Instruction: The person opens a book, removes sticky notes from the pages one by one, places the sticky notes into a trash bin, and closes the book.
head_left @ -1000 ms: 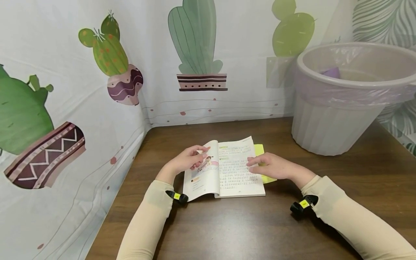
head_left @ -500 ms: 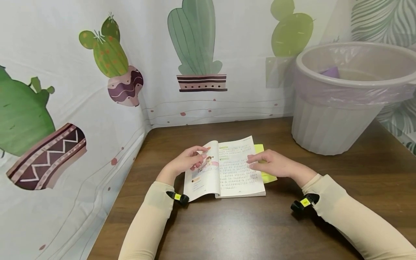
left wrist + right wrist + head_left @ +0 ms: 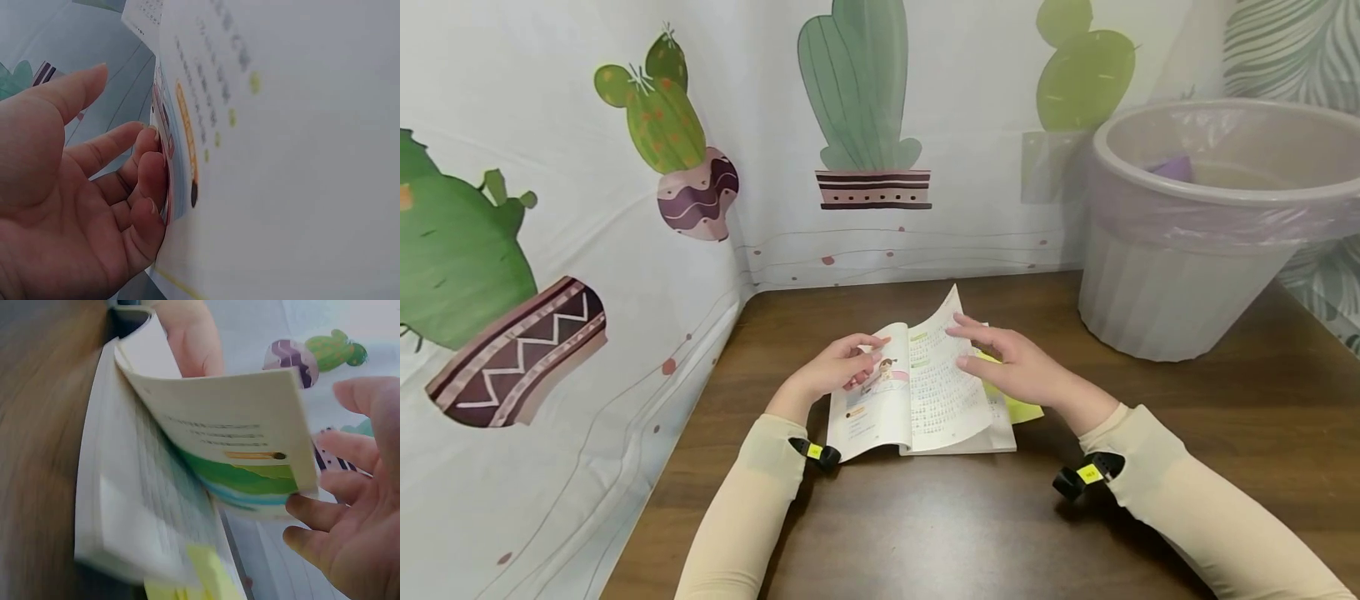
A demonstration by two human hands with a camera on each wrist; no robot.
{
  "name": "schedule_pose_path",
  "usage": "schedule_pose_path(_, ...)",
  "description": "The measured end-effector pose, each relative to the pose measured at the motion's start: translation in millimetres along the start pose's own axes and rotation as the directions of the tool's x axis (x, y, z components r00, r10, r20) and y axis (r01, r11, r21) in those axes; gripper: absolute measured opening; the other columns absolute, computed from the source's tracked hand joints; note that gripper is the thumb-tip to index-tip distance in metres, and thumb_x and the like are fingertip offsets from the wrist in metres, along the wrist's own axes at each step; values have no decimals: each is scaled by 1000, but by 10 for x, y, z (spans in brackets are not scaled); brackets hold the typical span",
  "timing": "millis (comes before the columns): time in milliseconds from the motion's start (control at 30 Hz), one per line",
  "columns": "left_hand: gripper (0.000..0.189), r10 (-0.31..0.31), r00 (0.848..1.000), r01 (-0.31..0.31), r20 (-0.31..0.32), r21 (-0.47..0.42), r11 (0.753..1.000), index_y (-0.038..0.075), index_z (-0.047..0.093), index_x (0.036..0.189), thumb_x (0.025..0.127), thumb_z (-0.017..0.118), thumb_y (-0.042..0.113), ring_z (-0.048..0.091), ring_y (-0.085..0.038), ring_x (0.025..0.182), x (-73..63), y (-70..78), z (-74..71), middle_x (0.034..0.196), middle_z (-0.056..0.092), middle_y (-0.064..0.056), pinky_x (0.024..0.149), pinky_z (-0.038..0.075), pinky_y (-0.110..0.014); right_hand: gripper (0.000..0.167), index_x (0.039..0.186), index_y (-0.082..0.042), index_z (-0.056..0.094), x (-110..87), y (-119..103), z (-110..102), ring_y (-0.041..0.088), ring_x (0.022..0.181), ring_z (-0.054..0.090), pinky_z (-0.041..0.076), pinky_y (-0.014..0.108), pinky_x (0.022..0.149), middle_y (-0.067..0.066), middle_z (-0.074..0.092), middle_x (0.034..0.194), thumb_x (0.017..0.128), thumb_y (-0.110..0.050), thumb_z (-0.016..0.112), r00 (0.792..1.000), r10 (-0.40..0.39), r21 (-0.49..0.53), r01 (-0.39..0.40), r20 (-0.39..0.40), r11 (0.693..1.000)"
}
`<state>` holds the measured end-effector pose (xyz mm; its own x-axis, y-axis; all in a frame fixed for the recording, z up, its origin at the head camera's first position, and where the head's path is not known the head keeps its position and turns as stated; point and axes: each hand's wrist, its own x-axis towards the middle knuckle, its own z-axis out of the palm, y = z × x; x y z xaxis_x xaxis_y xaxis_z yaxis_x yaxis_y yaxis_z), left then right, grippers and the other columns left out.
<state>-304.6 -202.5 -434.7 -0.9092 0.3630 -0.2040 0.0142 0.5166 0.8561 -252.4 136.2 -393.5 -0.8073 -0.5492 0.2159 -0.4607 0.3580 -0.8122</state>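
Observation:
An open book [image 3: 868, 429] with printed text and small pictures lies on the brown table. My left hand [image 3: 831, 369] rests on its left page, with loosely bent fingertips [image 3: 149, 222] touching the paper and the thumb held apart. On the other side, my right hand [image 3: 1018, 367] has its fingers against the outer edge of a raised right-hand page [image 3: 946, 400]. The right wrist view shows this page [image 3: 231, 412] bowed up from the pages below, with the lower fingertips [image 3: 303, 509] touching its edge and the thumb apart. Yellow paper [image 3: 1022, 410] sticks out beyond the book's right side.
A light grey bin [image 3: 1157, 283] lined with a thin bag stands at the back right, with something purple [image 3: 1175, 169] inside. Cactus-printed cloth [image 3: 775, 167] hangs behind and left of the table [image 3: 925, 525]. Black wrist cameras sit on both sleeves.
My right hand has moved up and to the left, and the right-hand page now stands lifted and curved, showing pages beneath. The left hand stays in place on the book.

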Motion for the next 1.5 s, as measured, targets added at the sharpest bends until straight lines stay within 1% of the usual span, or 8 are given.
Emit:
schedule_pose_path(200,35,7,1000,-7,-7,-12,1000,23,61,137,103,63,33,51,-17,72,25,-12,27,83,56,-4,61,44,-26,70,165,-17,23,107,-138,124,38,155,31,33,54,121,7,14,174,105,-23,59,997,-2,177,14,-71,984)
schedule_pose_path(267,34,3,1000,-3,-11,-23,1000,22,61,136,103,63,33,51,-17,71,33,-18,34,83,56,-4,61,43,-26,73,166,-21,16,147,-176,170,38,155,31,33,54,122,5,13,174,106,-27,58,996,38,223,-18,-84,975)
schedule_pose_path(367,33,-2,1000,1,-14,-38,999,21,60,135,103,63,33,51,-16,70,39,-25,41,83,57,-5,59,43,-26,74,166,-28,11,208,-207,245,35,159,21,33,59,120,5,12,174,107,-36,54,990,118,303,-88,-83,949)
schedule_pose_path(533,35,2,1000,-3,-21,-35,999,20,59,136,103,63,32,53,-16,70,43,-37,41,84,58,-5,59,44,-26,70,165,-36,10,323,-233,342,34,161,16,40,65,112,5,10,175,107,-47,48,976,216,414,-181,-37,892)
schedule_pose_path(700,36,3,1000,-4,-27,-24,1000,19,59,137,104,62,33,54,-18,71,46,-48,30,84,58,-5,60,45,-27,68,165,-35,12,461,-253,389,34,159,24,45,62,110,6,12,174,108,-50,45,963,268,452,-239,0,859)
schedule_pose_path(1000,38,12,999,-13,-33,-29,999,16,58,138,104,62,32,53,-19,71,22,-36,11,85,58,-6,60,45,-28,69,165,-31,18,630,-300,407,35,156,29,41,64,113,5,20,172,106,-52,46,937,346,529,-313,39,789)
schedule_pose_path(1200,41,4,1000,-4,-23,-21,1000,16,57,141,104,62,33,55,-22,76,6,-7,-4,87,59,-9,62,46,-29,65,164,-29,23,612,-224,390,38,156,28,40,65,113,6,25,170,107,-52,42,933,357,504,-329,42,798)
schedule_pose_path(1500,38,6,999,-6,-39,-17,1000,17,59,139,104,62,32,56,-20,75,6,-12,-14,86,59,-8,63,48,-28,59,163,-28,29,513,-190,289,37,148,41,50,54,101,11,42,160,109,-49,39,931,355,454,-354,87,818)
